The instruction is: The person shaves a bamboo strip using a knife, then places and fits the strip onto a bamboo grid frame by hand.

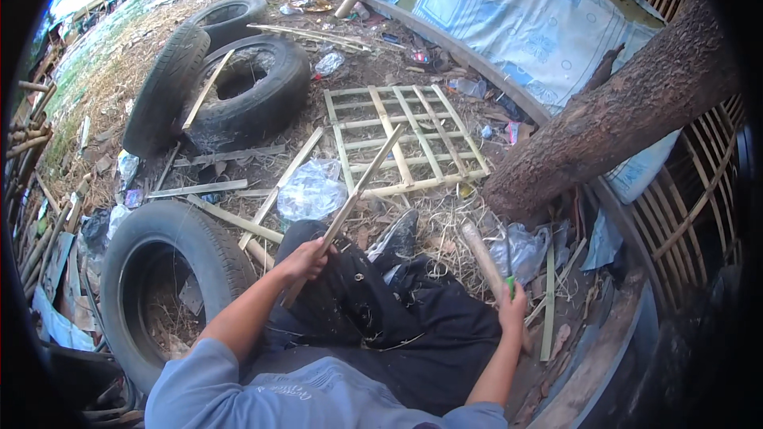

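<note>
My left hand (306, 260) is closed around a bamboo strip (358, 191), which slants up and away to the right over my bent knee. My right hand (513, 302) is wrapped round the green handle of a knife (509, 280); its thin blade points away from me. Right beside the knife, a thick round stick (480, 254) runs down behind my right hand, and I cannot tell whether the hand touches it. Beyond my legs lies a lattice of crossed bamboo strips (405, 137) on the ground. A loose bamboo slat (548, 302) is just right of my right hand.
One old tyre (230, 234) stands near my left arm; several more tyres (274, 103) are piled farther left. A tree trunk (612, 107) leans across the right side. Blue patterned sheeting (517, 24) hangs behind it. Plastic bags (311, 191), straw and bamboo scraps litter the ground.
</note>
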The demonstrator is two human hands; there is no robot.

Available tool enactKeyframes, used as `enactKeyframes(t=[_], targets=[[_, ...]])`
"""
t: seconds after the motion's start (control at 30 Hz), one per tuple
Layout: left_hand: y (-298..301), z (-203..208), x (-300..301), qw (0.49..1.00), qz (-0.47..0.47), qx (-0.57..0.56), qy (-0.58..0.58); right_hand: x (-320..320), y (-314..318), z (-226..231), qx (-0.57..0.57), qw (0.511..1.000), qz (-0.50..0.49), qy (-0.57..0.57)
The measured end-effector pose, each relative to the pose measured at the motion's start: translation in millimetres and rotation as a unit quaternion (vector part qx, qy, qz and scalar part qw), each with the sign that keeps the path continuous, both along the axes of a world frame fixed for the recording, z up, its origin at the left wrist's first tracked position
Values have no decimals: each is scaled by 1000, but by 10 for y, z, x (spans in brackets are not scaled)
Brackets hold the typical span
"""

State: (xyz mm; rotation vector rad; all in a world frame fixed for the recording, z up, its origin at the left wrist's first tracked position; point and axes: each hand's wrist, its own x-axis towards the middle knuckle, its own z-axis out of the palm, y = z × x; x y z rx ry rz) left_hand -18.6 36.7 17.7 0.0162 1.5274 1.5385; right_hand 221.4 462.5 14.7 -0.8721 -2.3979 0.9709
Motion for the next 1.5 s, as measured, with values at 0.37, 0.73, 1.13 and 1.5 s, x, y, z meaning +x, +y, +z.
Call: enactKeyframes(t=[0.37,0.73,1.13,1.5], targets=[[61,324,279,971,-29,42,234,69,-59,-79,50,997,-40,-35],[-4,734,512,940,-117,320,-12,70,-37,-101,23,994,-70,-85],[-148,707,588,979,-113,171,13,123,-52,-95,52,991,-78,-92],[-231,648,529,967,-153,121,166,191,-12,-116,42,995,-72,-48]])
